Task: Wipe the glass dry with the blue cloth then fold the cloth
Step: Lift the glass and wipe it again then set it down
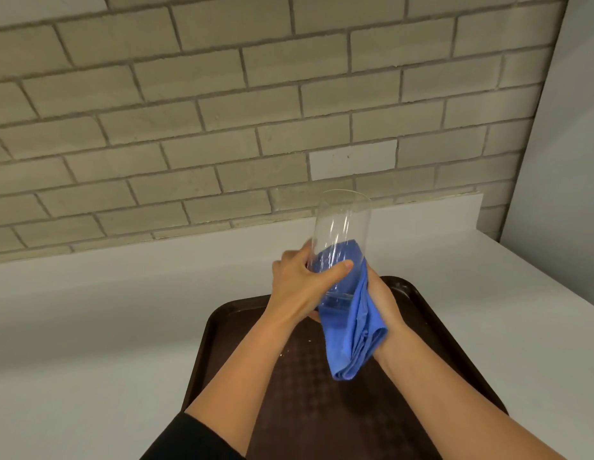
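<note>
A tall clear glass (342, 224) is held upright and slightly tilted above the tray. My left hand (299, 287) wraps around its lower half, thumb across the front. The blue cloth (352, 340) is pressed against the glass's right and far side and shows through the glass. My right hand (383, 300) holds the cloth there, mostly hidden behind it. The loose end of the cloth hangs down in folds below my right wrist.
A dark brown tray (455, 343) lies on the white counter (106, 327) under my arms, with a few crumbs on it. A grey brick wall (222, 111) stands behind the counter. A pale wall panel (561, 161) rises at the right.
</note>
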